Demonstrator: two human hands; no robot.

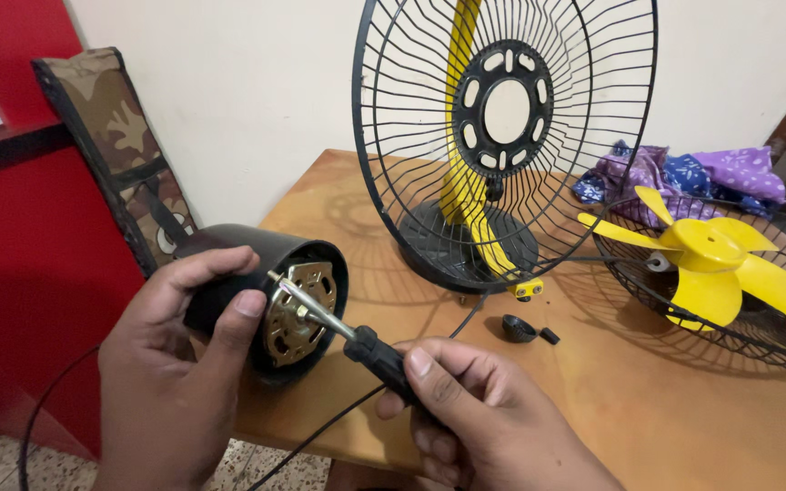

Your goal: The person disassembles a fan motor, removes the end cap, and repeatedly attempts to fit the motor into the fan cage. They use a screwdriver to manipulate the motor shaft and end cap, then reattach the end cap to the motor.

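- A red cabinet (pixel 20 245) fills the far left, and a camouflage-patterned bag (pixel 120 145) leans against the pale wall just beside it.
- The left hand (pixel 170 364) is wrapped around a black fan motor housing (pixel 229 264), fingers over the top and thumb pressed near its open rim; it holds the housing off the left edge of the table (pixel 666 409).
- Inside the housing's open face shows the brass-coloured motor plate (pixel 297 314).
- A screwdriver (pixel 347 336) with a black handle has its metal tip set against that plate.
- The right hand (pixel 484 418) is closed around the screwdriver's handle, low in the middle of the view.
- A thin black cable (pixel 320 436) runs under the hands and across the table's front edge.
- Behind, a black wire fan guard (pixel 393 136) stands upright on a yellow stand with a round black base (pixel 438 241).
- Two small black parts (pixel 525 329) lie on the table near that base.
- To the right, a yellow fan blade (pixel 720 264) rests in a second wire guard (pixel 775 345) lying flat.
- Purple and blue cloth (pixel 684 173) is bunched at the table's back.
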